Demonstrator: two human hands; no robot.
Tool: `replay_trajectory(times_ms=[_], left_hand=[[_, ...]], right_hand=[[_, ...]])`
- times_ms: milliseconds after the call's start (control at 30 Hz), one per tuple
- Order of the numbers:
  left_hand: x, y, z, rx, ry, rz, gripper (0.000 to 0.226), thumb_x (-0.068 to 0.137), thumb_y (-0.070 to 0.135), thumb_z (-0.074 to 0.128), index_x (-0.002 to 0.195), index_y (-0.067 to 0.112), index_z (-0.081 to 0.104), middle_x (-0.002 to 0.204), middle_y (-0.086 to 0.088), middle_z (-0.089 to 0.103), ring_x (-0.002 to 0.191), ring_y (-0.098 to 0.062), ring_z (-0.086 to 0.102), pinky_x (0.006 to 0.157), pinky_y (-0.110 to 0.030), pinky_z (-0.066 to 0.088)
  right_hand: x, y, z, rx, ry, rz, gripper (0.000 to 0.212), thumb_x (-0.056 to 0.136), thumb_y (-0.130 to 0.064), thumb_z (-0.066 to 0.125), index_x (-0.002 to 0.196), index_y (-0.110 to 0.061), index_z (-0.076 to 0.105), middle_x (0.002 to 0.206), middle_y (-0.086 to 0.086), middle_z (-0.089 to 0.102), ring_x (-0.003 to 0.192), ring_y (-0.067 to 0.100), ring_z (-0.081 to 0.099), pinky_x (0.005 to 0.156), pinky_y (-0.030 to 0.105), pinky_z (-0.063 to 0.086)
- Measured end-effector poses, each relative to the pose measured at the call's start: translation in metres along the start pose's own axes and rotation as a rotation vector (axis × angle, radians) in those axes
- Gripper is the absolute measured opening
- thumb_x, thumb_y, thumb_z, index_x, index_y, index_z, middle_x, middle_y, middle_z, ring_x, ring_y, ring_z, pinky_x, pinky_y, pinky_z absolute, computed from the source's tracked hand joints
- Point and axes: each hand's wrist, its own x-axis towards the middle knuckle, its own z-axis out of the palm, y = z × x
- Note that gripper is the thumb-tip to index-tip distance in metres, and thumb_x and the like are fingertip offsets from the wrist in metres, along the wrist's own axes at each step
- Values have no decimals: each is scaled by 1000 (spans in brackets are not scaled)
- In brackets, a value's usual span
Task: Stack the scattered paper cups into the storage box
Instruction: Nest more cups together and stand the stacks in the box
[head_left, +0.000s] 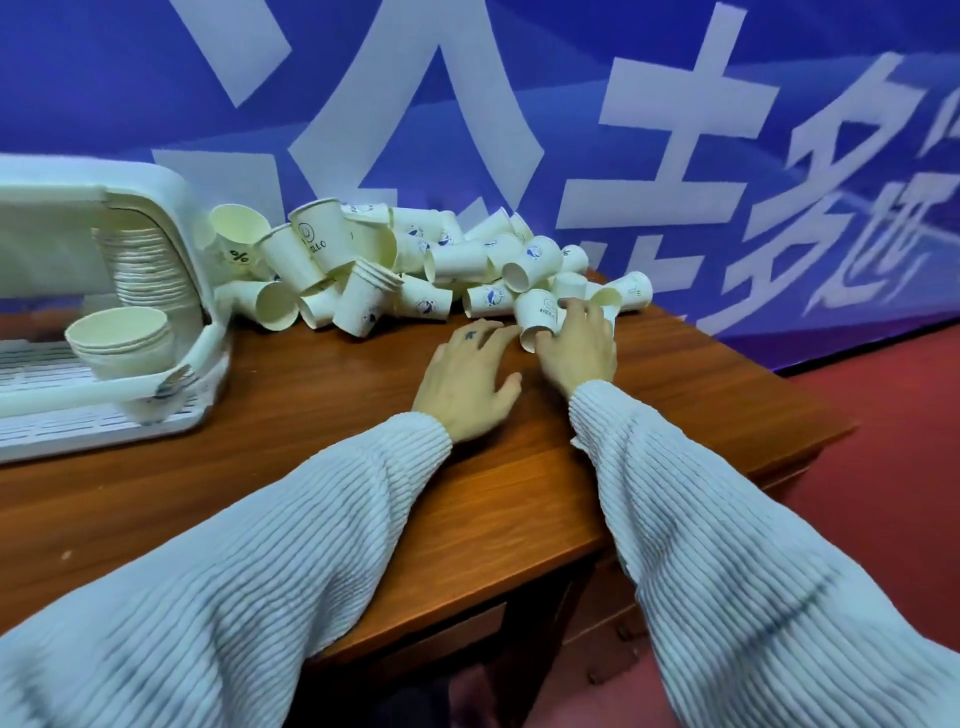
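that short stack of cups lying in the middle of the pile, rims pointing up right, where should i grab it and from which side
Grip the stack of cups around its side wall, midway along, coming from the near, open table side. It leans with its rims up and right and its base on the wood, and loose cups crowd it behind and left. The left hand, open on the table, looks closest; the right hand already holds a cup.

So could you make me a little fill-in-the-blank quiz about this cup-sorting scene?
1. The right hand grips a white paper ____.
2. The loose white paper cups lie on a brown ____ table.
3. The white plastic storage box stands on the ____ side.
4. The left hand holds ____.

Missing: cup; wooden; left; nothing
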Motion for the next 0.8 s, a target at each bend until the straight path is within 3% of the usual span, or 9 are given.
replay_trajectory(times_ms=[200, 333, 467, 567, 633, 700, 800], left_hand=[[20, 6, 18, -71, -17, -50, 60, 98, 41, 55, 153, 23, 41, 155, -3, 41, 143, -24, 36, 115, -43, 36], [49, 3, 30, -144, -88, -153, 72, 97, 42, 58, 160, 23, 27, 159, -9, 33, 145, -30, 36, 115, -48, 37], [78, 3, 48, -117, -219, -198, 86, 100, 42, 53, 162, 35, -6, 171, -15, 1, 150, -42, 25, 119, -54, 30], [94, 5, 60, -70, -260, -211, 79, 101, 42, 52, 163, 36, 3, 171, -8, -12, 151, -43, 21, 120, -54, 29], [105, 4, 70, -55, -243, -250, 73, 99, 50, 54, 160, 30, 20, 171, -7, -7, 151, -42, 21, 119, -54, 30], [112, 4, 77, -63, -179, -300, 70, 94, 58, 60, 148, 21, 36, 163, -15, 18, 142, -42, 35, 112, -53, 38], [117, 11, 77, -50, -84, -342, 68, 91, 46, 72, 138, 10, 38, 146, -20, 36, 126, -44, 51, 98, -52, 46]], right_hand=[[33, 41, -11, 314, 62, 337, 74, 94, -31, 60, 157, -8, 30, 157, 15, 43, 147, 34, 38, 118, 47, 35], [31, 61, 2, 310, 47, 299, 55, 96, -40, 56, 145, -15, 50, 139, 10, 61, 136, 34, 51, 108, 46, 44], [34, 60, 7, 259, 87, 283, 46, 100, -44, 55, 140, -21, 53, 138, 4, 62, 132, 29, 51, 104, 43, 44], [34, 62, 9, 251, 96, 265, 36, 103, -41, 51, 132, -21, 58, 134, 3, 63, 129, 27, 53, 100, 41, 45], [34, 64, 10, 281, 113, 261, 25, 104, -35, 49, 123, -24, 60, 127, 2, 66, 122, 25, 58, 99, 43, 48], [34, 65, 10, 318, 110, 262, 17, 105, -31, 48, 116, -26, 58, 117, -1, 67, 112, 24, 62, 96, 45, 50], [32, 62, 7, 356, 109, 268, 12, 103, -28, 46, 110, -26, 56, 104, -4, 65, 100, 22, 62, 85, 39, 47]])
